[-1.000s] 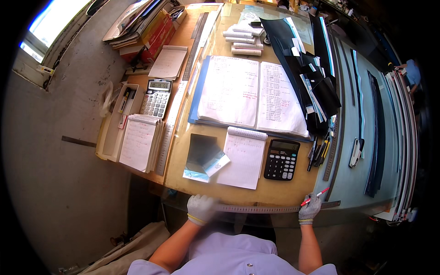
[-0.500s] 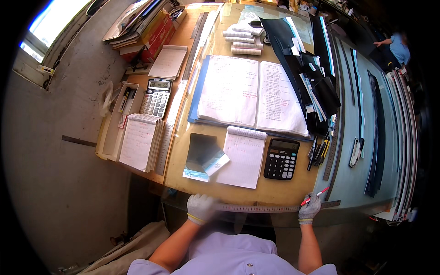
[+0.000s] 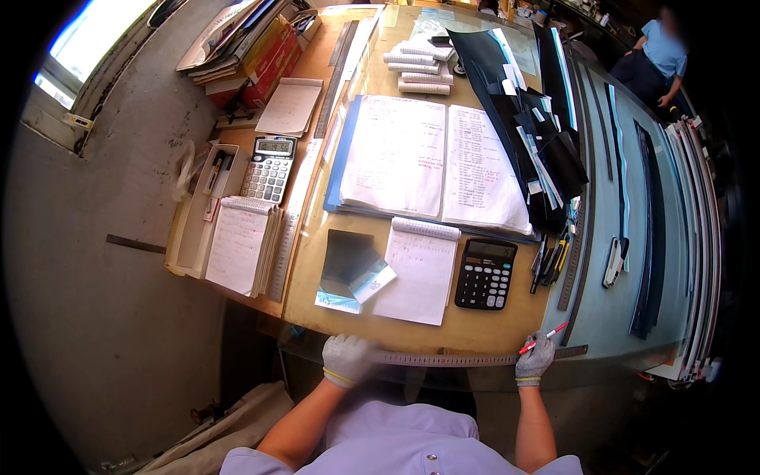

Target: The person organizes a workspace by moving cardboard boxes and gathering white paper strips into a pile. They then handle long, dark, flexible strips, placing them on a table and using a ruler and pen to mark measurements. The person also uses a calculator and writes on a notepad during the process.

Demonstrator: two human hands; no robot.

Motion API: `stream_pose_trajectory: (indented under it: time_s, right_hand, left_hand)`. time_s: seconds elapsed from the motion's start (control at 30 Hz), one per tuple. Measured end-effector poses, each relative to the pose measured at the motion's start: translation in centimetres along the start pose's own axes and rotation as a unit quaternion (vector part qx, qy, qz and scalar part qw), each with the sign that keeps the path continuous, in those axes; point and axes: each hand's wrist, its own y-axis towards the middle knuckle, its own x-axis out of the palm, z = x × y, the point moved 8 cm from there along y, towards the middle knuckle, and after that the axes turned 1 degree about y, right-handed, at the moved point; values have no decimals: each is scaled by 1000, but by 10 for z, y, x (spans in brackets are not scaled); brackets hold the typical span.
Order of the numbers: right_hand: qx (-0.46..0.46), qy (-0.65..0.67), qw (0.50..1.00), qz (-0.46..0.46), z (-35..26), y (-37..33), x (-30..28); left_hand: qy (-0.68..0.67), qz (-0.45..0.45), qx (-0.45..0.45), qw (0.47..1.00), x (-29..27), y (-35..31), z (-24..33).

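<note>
My left hand [image 3: 347, 361], in a grey knit glove with a yellow cuff band, is closed at the left end of a long steel ruler [image 3: 447, 360]. The ruler lies along the table's front edge. My right hand [image 3: 535, 359], gloved the same way, grips a red and white pen [image 3: 544, 338] slanting up to the right. It rests over the ruler near its right end, which sticks out beyond the hand. Ahead lie a spiral notepad [image 3: 417, 273], a dark film piece with a blue and white edge [image 3: 348, 265], and a black calculator [image 3: 486, 274].
An open ledger [image 3: 393, 158] lies behind the notepad. Black film strips [image 3: 507, 103] pile up at the back right. Pens [image 3: 546, 264] and a stapler [image 3: 614, 263] lie on the right. A silver calculator [image 3: 269, 170] sits left. A co-worker [image 3: 662, 51] is at the far right.
The co-worker at the far right has shifted, with more of the body and a lowered arm now in sight. Both my hands, the ruler and the pen stay in place.
</note>
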Motion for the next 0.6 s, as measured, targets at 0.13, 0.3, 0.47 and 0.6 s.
stream_pose_trajectory:
  time_s: [0.13,0.3,0.47,0.6]
  right_hand:
    - [1,11,1000,3,2,-1,2]
    - [-34,-8,999,8,-6,2,-2]
    - [-31,-12,999,2,-3,1,-1]
    - [-32,-10,999,2,-1,0,1]
  left_hand:
    - [2,3,4,1000,2,-1,0]
    - [-1,3,1,1000,0,1,1]
    - [0,7,3,1000,2,-1,-1]
    - [3,2,0,1000,0,1,1]
